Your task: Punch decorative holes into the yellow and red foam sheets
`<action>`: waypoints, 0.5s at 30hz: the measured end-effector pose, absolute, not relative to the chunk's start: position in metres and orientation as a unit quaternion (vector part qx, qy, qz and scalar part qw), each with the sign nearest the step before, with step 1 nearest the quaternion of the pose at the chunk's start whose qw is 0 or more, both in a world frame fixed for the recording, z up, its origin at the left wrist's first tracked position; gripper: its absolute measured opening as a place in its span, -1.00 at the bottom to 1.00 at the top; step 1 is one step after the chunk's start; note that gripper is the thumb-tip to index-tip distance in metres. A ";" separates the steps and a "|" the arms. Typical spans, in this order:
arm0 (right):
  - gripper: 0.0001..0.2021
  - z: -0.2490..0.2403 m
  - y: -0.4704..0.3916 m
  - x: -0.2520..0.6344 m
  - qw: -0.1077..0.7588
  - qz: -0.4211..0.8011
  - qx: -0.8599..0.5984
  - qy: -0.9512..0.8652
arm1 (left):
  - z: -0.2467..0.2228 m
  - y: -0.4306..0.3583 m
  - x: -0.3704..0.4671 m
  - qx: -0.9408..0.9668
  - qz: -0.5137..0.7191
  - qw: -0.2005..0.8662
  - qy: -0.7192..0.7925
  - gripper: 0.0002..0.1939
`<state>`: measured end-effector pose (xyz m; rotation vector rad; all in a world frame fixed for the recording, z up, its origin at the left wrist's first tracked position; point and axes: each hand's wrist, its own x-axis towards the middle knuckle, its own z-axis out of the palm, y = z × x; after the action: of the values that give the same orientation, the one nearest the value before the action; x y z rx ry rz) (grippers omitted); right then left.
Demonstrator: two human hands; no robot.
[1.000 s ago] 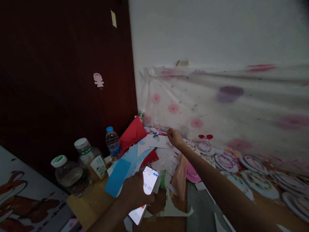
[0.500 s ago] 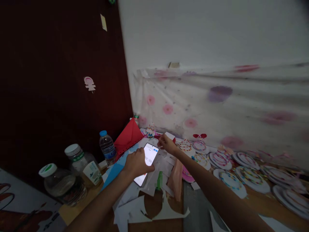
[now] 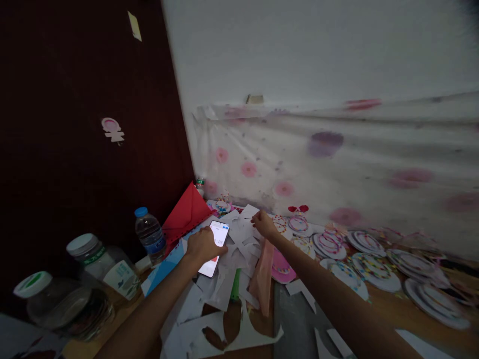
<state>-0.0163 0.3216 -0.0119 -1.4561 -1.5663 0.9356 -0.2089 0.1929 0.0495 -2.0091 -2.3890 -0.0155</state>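
Observation:
My left hand is closed round the left side of a smartphone, its thumb crossing the screen. The lit screen shows large digits, partly covered by the thumb. To the right, my right hand is closed in a pinch above white paper scraps. A thin dark line shows at its fingertips, too small to name. Below the hands lie more cut paper pieces, a green strip and a peach-coloured sheet.
A water bottle, a lidded jar and a large bottle line the left side. Behind the phone is a red folded sheet. Beaded bracelets on white discs spread along the right. A floral plastic sheet covers the wall.
The view has turned slightly right. My right hand has moved right, away from the phone, uncovering more white paper scraps. My left hand stays on the phone.

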 end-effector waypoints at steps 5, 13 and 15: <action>-0.71 -0.012 0.327 -0.021 0.425 0.405 -0.583 -0.561 | 0.060 0.207 -0.219 -0.625 0.020 0.025 -0.780 -0.40; -0.72 -0.009 0.339 -0.010 0.431 0.443 -0.570 -0.541 | 0.059 0.210 -0.227 -0.633 0.052 -0.012 -0.772 -0.44; -0.71 -0.006 0.338 -0.010 0.443 0.435 -0.546 -0.563 | 0.068 0.208 -0.232 -0.633 0.041 -0.025 -0.773 -0.42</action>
<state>-0.0103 0.3382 -0.0058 -1.3549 -1.3955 1.0778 -0.2322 0.2082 0.0679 -2.0202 -2.4685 0.1322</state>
